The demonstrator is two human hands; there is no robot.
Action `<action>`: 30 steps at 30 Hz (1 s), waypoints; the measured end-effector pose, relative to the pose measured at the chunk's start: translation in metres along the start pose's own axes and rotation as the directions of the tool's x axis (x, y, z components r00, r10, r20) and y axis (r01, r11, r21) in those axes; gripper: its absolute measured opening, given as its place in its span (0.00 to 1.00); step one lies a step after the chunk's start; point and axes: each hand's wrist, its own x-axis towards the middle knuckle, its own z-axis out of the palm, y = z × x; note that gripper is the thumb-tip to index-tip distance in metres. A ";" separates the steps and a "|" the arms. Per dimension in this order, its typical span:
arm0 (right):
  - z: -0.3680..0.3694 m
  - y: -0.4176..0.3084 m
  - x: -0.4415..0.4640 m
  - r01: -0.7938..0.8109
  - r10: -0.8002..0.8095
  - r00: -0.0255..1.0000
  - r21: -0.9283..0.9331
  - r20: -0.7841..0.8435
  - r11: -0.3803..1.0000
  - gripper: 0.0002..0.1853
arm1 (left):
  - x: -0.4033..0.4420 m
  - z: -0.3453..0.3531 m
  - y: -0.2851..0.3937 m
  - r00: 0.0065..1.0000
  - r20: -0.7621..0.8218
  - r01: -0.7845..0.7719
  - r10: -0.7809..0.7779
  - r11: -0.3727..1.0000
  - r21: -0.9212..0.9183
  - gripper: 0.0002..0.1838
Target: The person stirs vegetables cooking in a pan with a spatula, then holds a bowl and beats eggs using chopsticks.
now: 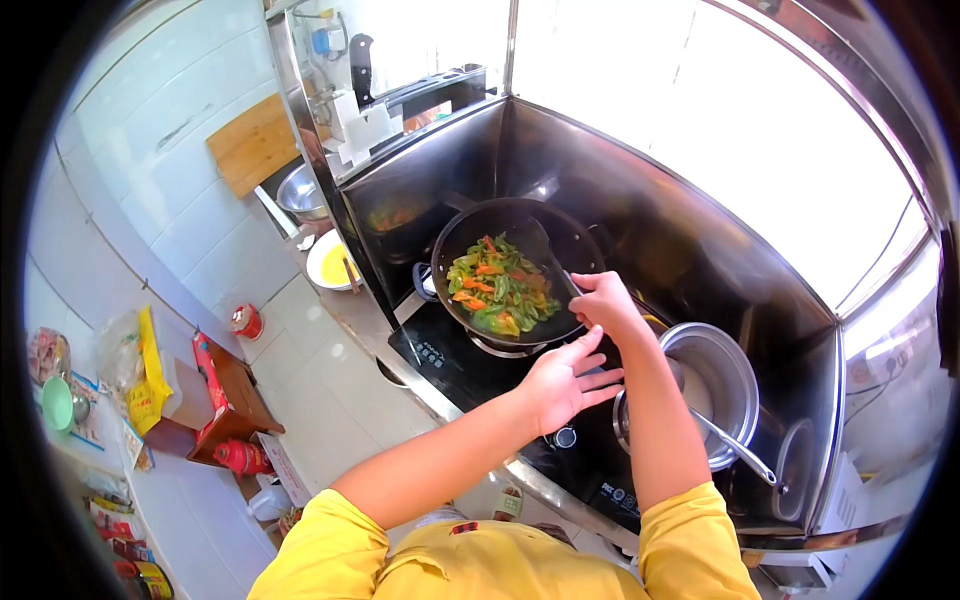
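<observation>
On the black stove (425, 345), toward its far side, sits a dark wok (472, 230) holding green and orange vegetables (500, 288), heaped mostly in its left half. The right hand (603, 300) is at the wok's near right rim, its fingers closed round the handle of a dark spatula (562, 270), whose blade lies inside the wok, just right of the food. The left hand (566, 382) grasps nothing: it is turned palm up with fingers spread, just beside the right forearm; whether the two touch, I cannot tell. Right of that forearm stands a metal pot (738, 368), a ladle (742, 450) leaning in it with its handle over the near rim. Left of the stove are a white bowl (317, 262) of something yellow, with chopsticks (351, 272) in it, and a steel bowl (303, 192) behind.
</observation>
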 end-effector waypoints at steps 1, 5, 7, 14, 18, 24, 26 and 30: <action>0.005 0.001 0.005 0.072 -0.071 0.997 -0.047 0.024 0.996 0.29 | 0.002 -0.004 0.001 0.999 -0.034 -0.022 0.020 0.999 -0.039 0.33; 0.012 -0.026 -0.025 0.204 -0.166 0.974 -0.281 0.151 0.938 0.23 | 0.003 -0.025 0.007 0.994 -0.074 -0.087 0.079 0.991 -0.106 0.36; 0.000 -0.043 -0.055 0.237 -0.150 0.963 -0.433 0.225 0.870 0.20 | -0.007 -0.021 0.007 0.998 -0.038 -0.059 0.055 0.993 -0.105 0.32; -0.054 -0.056 -0.139 0.323 -0.272 0.944 -0.703 0.188 0.634 0.23 | -0.051 0.038 -0.019 0.964 0.249 0.091 -0.093 0.996 0.022 0.29; -0.063 -0.058 -0.168 0.207 -0.179 0.977 -0.720 0.117 0.662 0.19 | -0.066 0.036 -0.024 0.946 0.267 0.156 -0.184 0.980 0.125 0.29; -0.001 -0.007 -0.105 0.171 -0.178 0.982 -0.662 0.059 0.729 0.20 | -0.051 -0.013 -0.025 0.995 0.010 -0.087 0.097 0.840 0.536 0.28; 0.000 -0.010 -0.112 0.175 -0.193 0.980 -0.648 0.045 0.741 0.19 | -0.052 -0.032 -0.024 0.978 -0.006 -0.170 0.210 0.807 0.566 0.27; -0.015 -0.032 -0.163 0.271 -0.249 0.962 -0.489 0.112 0.829 0.14 | -0.076 -0.034 -0.016 0.937 0.086 -0.320 0.339 0.730 0.604 0.28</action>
